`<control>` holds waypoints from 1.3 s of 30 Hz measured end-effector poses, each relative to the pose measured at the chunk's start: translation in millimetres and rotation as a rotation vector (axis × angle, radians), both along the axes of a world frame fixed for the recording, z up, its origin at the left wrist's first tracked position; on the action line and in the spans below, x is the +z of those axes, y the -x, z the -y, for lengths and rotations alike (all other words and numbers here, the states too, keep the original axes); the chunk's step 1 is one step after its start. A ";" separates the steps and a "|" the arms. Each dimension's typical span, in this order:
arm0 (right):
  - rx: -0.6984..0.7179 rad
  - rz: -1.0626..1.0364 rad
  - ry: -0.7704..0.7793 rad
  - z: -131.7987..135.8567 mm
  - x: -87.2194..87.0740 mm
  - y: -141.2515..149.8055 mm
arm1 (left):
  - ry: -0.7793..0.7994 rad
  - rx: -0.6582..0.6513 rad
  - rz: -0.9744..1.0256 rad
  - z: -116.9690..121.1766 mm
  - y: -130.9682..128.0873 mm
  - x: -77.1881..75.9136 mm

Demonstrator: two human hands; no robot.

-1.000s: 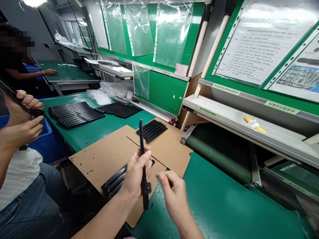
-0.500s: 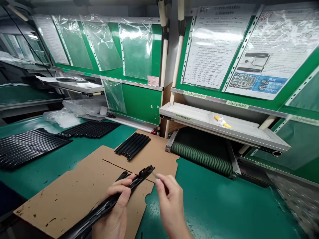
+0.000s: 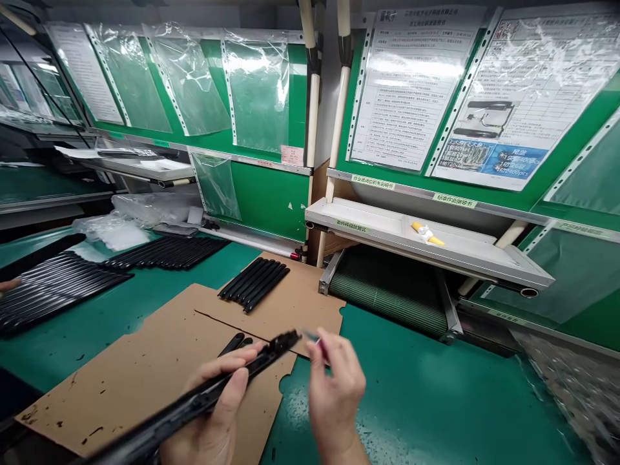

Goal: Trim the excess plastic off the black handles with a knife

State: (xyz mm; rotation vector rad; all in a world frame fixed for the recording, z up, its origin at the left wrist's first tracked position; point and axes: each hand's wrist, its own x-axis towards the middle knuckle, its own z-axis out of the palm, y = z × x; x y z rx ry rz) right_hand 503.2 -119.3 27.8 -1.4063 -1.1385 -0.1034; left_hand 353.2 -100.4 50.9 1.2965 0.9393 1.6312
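The left hand (image 3: pixel 213 407) grips a long black part (image 3: pixel 197 398) around its mid-length, with the thumb on the near side and the fingers on the far side. The part is held above a brown cardboard sheet (image 3: pixel 155 361) on the green counter (image 3: pixel 416 400). It lies on a diagonal, one end at the lower left and the other raised toward the right hand (image 3: pixel 338 387).

The right hand is closed in a pinch on a small tool (image 3: pixel 322 347) with a reddish handle and a thin grey tip. The tip points at the raised end of the part. Blur at this location prevents confirmation of contact.

Two black pieces (image 3: pixel 235 344) show just behind the left hand. A row of black strips (image 3: pixel 254 284) lies side by side at the far end of the cardboard. Two larger rows are arranged on the counter: a left row (image 3: pixel 68 284) and a rear row (image 3: pixel 167 252), with clear plastic bags (image 3: pixel 126 223) behind them.

At the left edge, part of a co-worker's hand (image 3: pixel 8 286) is visible beside a dark strip (image 3: pixel 43 257); its grip cannot be determined. A ribbed conveyor belt (image 3: pixel 390 290) sits beneath a white shelf (image 3: pixel 368 218) carrying a yellow-and-white item (image 3: pixel 427 234).
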 end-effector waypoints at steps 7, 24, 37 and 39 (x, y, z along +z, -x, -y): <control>0.274 -0.093 0.261 4.2 15.8 -17.4 | 0.356 -0.079 0.232 -11.9 -6.8 20.3; 0.542 0.459 0.267 24.9 11.2 33.7 | 0.691 -0.375 0.456 -19.4 -5.7 27.6; 0.550 -0.059 0.425 34.9 9.8 21.8 | 0.679 -0.393 0.430 -24.0 -10.5 26.5; 0.543 -0.120 0.336 42.6 1.4 27.0 | 0.691 -0.382 0.416 -26.1 -10.5 24.1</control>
